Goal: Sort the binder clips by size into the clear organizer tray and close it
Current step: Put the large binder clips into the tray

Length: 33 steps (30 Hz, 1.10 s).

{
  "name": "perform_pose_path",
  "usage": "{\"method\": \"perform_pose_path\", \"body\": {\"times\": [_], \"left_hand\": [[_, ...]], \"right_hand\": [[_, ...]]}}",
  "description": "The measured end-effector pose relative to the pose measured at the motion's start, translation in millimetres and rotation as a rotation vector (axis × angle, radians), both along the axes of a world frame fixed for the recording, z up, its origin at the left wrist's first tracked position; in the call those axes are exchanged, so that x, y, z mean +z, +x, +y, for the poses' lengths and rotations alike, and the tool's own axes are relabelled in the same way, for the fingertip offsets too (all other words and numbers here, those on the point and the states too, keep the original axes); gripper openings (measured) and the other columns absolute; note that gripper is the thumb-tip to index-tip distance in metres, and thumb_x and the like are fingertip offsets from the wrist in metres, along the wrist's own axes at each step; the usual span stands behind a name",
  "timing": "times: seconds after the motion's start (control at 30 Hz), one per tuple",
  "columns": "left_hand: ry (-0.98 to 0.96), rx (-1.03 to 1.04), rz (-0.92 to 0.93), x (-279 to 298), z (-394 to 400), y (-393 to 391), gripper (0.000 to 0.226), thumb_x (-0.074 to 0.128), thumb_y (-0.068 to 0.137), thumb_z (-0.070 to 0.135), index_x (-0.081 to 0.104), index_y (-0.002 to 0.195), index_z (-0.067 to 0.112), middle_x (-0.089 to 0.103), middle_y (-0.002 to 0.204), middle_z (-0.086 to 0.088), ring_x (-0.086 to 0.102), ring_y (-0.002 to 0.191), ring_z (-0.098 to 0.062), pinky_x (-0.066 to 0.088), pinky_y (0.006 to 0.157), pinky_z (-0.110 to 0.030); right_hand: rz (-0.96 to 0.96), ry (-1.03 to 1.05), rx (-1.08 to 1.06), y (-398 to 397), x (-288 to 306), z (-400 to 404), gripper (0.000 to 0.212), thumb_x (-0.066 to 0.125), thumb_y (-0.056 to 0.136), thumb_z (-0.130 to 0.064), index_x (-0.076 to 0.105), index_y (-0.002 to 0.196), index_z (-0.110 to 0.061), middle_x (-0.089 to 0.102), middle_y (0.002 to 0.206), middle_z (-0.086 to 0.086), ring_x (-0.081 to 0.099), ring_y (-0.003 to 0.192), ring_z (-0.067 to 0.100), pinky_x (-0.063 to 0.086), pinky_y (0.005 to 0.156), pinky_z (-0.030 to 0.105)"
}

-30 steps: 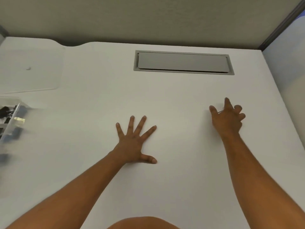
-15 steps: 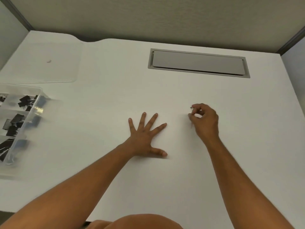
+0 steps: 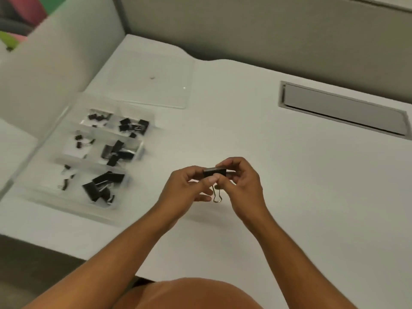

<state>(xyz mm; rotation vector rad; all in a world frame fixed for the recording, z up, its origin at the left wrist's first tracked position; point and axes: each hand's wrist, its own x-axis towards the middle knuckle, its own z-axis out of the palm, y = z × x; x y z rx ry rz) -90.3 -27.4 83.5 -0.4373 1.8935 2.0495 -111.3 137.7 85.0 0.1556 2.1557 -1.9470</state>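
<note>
Head view: hands (image 3: pixel 214 184) now pinching binder clip (image 3: pixel 215 172).

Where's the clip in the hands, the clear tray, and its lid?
binder clip (image 3: pixel 215 172), head view, black body.
organizer tray (image 3: pixel 44 192), head view, bare near-left floor.
lid (image 3: pixel 156 92), head view, flat middle.

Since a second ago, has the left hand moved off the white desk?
Yes. The left hand has lifted off the white desk and come together with the right hand, both pinching a black binder clip, nearer the grey cable hatch side.
</note>
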Motion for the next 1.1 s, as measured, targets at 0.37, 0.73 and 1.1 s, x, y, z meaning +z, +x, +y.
{"method": "perform_pose_path", "body": {"times": [0.37,0.73,1.1], "left_hand": [[-0.561,0.143,0.171,4.9,-217.1,17.2,0.028,0.082,0.086,0.044,0.074,0.11,0.034,0.073,0.093,0.026,0.071,0.076,-0.005,0.058,0.073,-0.029],[-0.975,-0.132,0.296,-35.0,-276.9,23.3,0.049,0.063,0.077,0.069,0.079,0.106,0.033,0.051,0.103,0.015,0.046,0.105,-0.013,0.052,0.085,-0.042],[-0.958,-0.082,0.461,6.6,-288.6,-156.8,0.022,0.068,0.098,0.04,0.072,0.114,0.026,0.053,0.117,0.006,0.048,0.119,-0.013,0.035,0.093,-0.02]], "right_hand": [[0.205,0.313,0.39,-23.1,-2.9,-209.6,0.01,0.078,0.094,-0.027,0.073,0.102,-0.028,0.074,0.096,-0.018,0.068,0.094,0.002,0.048,0.077,0.012],[0.402,0.6,0.603,-23.4,-37.7,-242.8,0.011,0.072,0.097,-0.034,0.076,0.107,-0.037,0.064,0.113,-0.026,0.044,0.117,0.004,0.033,0.099,0.03],[0.262,0.411,-0.132,-138.0,-20.8,-228.5,0.015,0.066,0.098,-0.02,0.069,0.11,-0.028,0.065,0.116,-0.012,0.063,0.105,0.009,0.053,0.085,0.03]]}}
